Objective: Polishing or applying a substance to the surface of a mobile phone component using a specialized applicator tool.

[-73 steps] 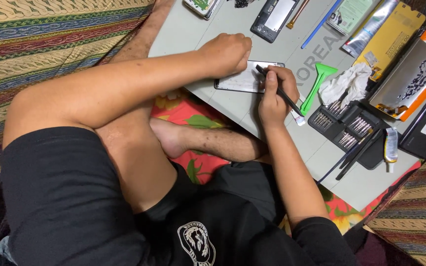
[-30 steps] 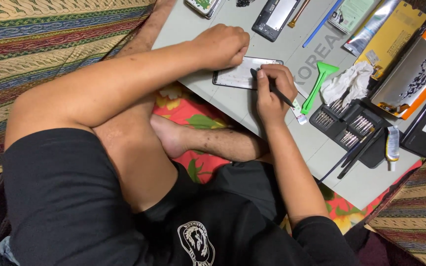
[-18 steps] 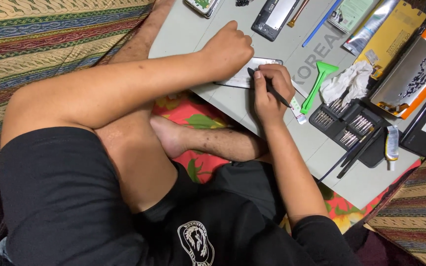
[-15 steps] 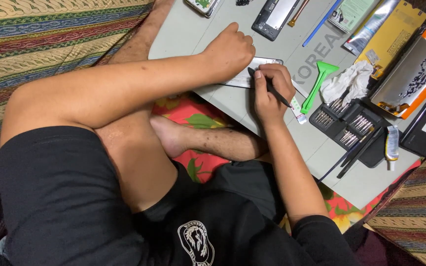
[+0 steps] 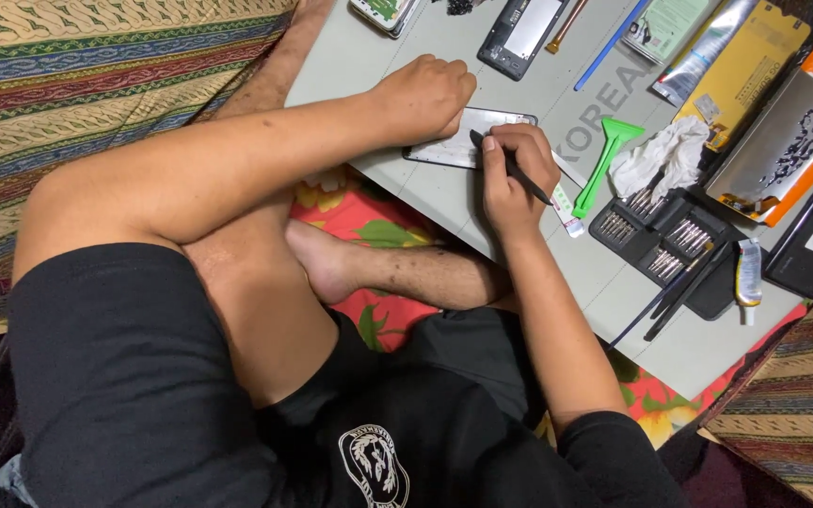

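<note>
I press my left hand (image 5: 422, 94) knuckles-down on the near-left end of the flat, pale grey rectangular phone panel (image 5: 468, 143), which lies on the light grey counter (image 5: 369, 56) close to its near edge, roughly midway along that edge. My right hand (image 5: 512, 169) has its grip closed pen-fashion around the slim black pointed tool (image 5: 510, 167), thumb and forefinger pinched low near the tip; the left hand's grip is curled shut into a loose fist that clamps the panel down rather than wrapping it. To do this step well, I judge that I should keep the tool's tip shallow against the panel's edge, work in short strokes, and lean steady weight through the left fist so the panel cannot skate toward the counter's edge. The heel of my right hand resting on the counter would give finer control than a floating wrist. The panel's long axis runs nearly parallel to the counter's near edge, one short end hidden under my left hand and the other pointing toward the counter's right side, where a green plastic pry tool (image 5: 604, 160), a crumpled white cloth (image 5: 668, 160) and a black tray of screwdriver bits (image 5: 670, 246) lie. The tool's shaft slants away from that axis, its rear end aimed toward the right.
</note>
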